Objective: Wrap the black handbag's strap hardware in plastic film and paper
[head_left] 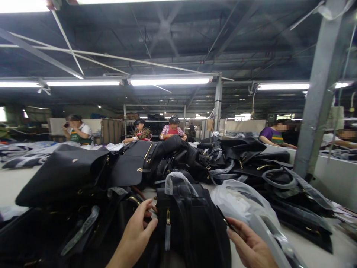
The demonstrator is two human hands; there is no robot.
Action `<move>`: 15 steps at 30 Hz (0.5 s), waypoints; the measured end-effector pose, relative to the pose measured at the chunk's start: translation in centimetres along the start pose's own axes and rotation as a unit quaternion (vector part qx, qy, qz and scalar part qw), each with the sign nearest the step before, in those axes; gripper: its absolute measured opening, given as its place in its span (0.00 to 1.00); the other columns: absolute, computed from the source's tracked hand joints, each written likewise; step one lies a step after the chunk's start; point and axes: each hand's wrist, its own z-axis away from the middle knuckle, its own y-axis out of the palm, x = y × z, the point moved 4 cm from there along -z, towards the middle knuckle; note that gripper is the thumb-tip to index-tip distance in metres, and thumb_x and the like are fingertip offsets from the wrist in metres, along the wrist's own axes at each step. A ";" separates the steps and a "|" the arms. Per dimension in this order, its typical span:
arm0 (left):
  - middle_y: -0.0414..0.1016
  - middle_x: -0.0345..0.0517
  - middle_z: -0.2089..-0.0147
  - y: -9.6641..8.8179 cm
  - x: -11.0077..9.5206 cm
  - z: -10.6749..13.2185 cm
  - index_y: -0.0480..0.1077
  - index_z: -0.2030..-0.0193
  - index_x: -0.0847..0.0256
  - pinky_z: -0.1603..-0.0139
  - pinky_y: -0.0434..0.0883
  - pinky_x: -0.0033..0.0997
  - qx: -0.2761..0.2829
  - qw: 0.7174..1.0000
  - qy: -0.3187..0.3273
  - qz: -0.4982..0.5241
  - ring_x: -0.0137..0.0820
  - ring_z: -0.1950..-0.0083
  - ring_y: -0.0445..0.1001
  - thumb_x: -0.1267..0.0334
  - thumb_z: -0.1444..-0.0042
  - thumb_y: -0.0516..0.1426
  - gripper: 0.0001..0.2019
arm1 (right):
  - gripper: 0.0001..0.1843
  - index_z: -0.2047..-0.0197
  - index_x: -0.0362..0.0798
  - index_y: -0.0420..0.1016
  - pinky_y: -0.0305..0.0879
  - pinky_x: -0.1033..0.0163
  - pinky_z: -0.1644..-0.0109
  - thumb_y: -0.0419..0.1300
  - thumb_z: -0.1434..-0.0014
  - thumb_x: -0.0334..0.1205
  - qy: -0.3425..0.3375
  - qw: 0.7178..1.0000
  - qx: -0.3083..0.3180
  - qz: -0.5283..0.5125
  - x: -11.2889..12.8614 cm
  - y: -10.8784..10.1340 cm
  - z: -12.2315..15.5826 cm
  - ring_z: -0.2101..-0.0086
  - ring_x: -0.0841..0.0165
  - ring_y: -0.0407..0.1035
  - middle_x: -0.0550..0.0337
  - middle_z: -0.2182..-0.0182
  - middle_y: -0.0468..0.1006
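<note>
A black backpack (192, 219) stands in front of me, its top handle (178, 178) wrapped in clear plastic. On its left side hangs a gold zipper pull (167, 217) with a plastic-covered tab. My left hand (136, 230) is beside that side, thumb and fingers apart and slightly curled, with nothing visible between them. To the right of the bag, my right hand (248, 238) pinches a thin, dark, pointed tool (223, 216). The tool's tip points up and left, close to the bag's right edge; its exact kind cannot be made out.
Black bags (131, 163) with gold hardware are heaped behind and to the left, with more bags (304, 223) at right. A white plastic bag (237, 197) and a grey-white object (267, 238) lie by my right hand. A metal post (320, 89) rises at right. Several co-workers sit farther back.
</note>
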 end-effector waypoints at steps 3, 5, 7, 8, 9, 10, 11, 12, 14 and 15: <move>0.76 0.53 0.45 1.4 0.2 -0.6 0.68 0.45 0.59 0.48 0.70 0.38 0.061 0.998 0.014 0.019 0.44 0.45 0.73 0.61 0.48 0.59 0.22 | 0.20 0.71 0.49 0.75 0.48 0.70 0.84 0.73 0.59 0.55 0.014 0.999 0.002 0.045 -0.1 0.9 -0.4 0.86 0.75 0.55 0.70 0.87 0.64; 0.77 0.52 0.46 2.2 -0.2 -0.8 0.69 0.48 0.58 0.43 0.68 0.39 0.068 0.997 0.031 0.029 0.44 0.43 0.72 0.60 0.46 0.59 0.19 | 0.18 0.72 0.49 0.75 0.42 0.70 0.84 0.70 0.55 0.55 0.012 0.997 -0.001 0.077 0.6 1.5 -0.3 0.86 0.77 0.50 0.71 0.87 0.62; 0.77 0.52 0.45 2.9 -0.4 -1.2 0.68 0.47 0.59 0.40 0.66 0.39 0.056 0.997 0.026 0.041 0.45 0.42 0.72 0.59 0.47 0.58 0.19 | 0.17 0.72 0.50 0.76 0.45 0.68 0.82 0.70 0.55 0.55 -0.010 0.995 -0.008 0.099 1.8 2.0 -0.3 0.84 0.75 0.53 0.69 0.84 0.66; 0.76 0.53 0.45 3.2 -0.3 -1.3 0.68 0.47 0.60 0.41 0.67 0.40 0.053 0.997 0.019 0.051 0.45 0.42 0.72 0.59 0.47 0.58 0.20 | 0.17 0.72 0.50 0.77 0.48 0.67 0.81 0.69 0.55 0.55 -0.025 0.993 -0.012 0.114 2.6 2.3 -0.5 0.83 0.74 0.55 0.67 0.83 0.68; 0.76 0.54 0.45 3.6 -0.1 -1.5 0.67 0.46 0.61 0.41 0.68 0.40 0.054 0.997 0.014 0.061 0.46 0.41 0.72 0.59 0.47 0.57 0.21 | 0.16 0.72 0.51 0.77 0.53 0.66 0.79 0.69 0.54 0.55 -0.044 0.990 -0.007 0.133 3.6 2.7 -0.8 0.82 0.72 0.58 0.66 0.81 0.70; 0.76 0.54 0.45 4.0 0.2 -1.6 0.66 0.45 0.61 0.41 0.68 0.40 0.059 0.996 0.010 0.072 0.46 0.41 0.72 0.58 0.47 0.56 0.22 | 0.16 0.71 0.51 0.78 0.59 0.65 0.75 0.68 0.52 0.55 -0.071 0.986 0.005 0.149 4.7 3.3 -1.2 0.79 0.70 0.62 0.64 0.79 0.73; 0.76 0.55 0.44 4.3 0.6 -1.7 0.66 0.44 0.62 0.41 0.68 0.41 0.062 0.995 0.009 0.080 0.47 0.40 0.71 0.58 0.46 0.55 0.23 | 0.15 0.68 0.51 0.79 0.64 0.63 0.68 0.67 0.50 0.55 -0.102 0.981 0.026 0.160 6.0 4.0 -1.8 0.73 0.66 0.68 0.61 0.74 0.77; 0.76 0.56 0.44 4.6 1.1 -1.8 0.65 0.43 0.63 0.40 0.68 0.41 0.064 0.995 0.008 0.082 0.47 0.39 0.71 0.57 0.45 0.54 0.24 | 0.16 0.65 0.51 0.80 0.66 0.62 0.59 0.67 0.49 0.54 -0.133 0.976 0.056 0.166 7.2 5.0 -2.4 0.65 0.63 0.71 0.59 0.67 0.79; 0.74 0.58 0.41 4.9 2.3 -1.7 0.64 0.41 0.64 0.37 0.65 0.43 0.047 0.997 0.015 0.055 0.47 0.37 0.69 0.55 0.44 0.53 0.25 | 0.18 0.60 0.49 0.80 0.62 0.59 0.46 0.66 0.48 0.53 -0.171 0.963 0.135 0.160 9.5 7.5 -3.9 0.53 0.58 0.70 0.57 0.57 0.80; 0.72 0.58 0.39 4.8 2.9 -1.5 0.64 0.40 0.64 0.35 0.63 0.45 0.019 0.999 0.029 0.032 0.47 0.36 0.68 0.55 0.43 0.53 0.26 | 0.18 0.59 0.49 0.80 0.60 0.59 0.44 0.66 0.47 0.53 -0.167 0.957 0.181 0.155 10.3 8.9 -4.7 0.51 0.58 0.69 0.57 0.56 0.79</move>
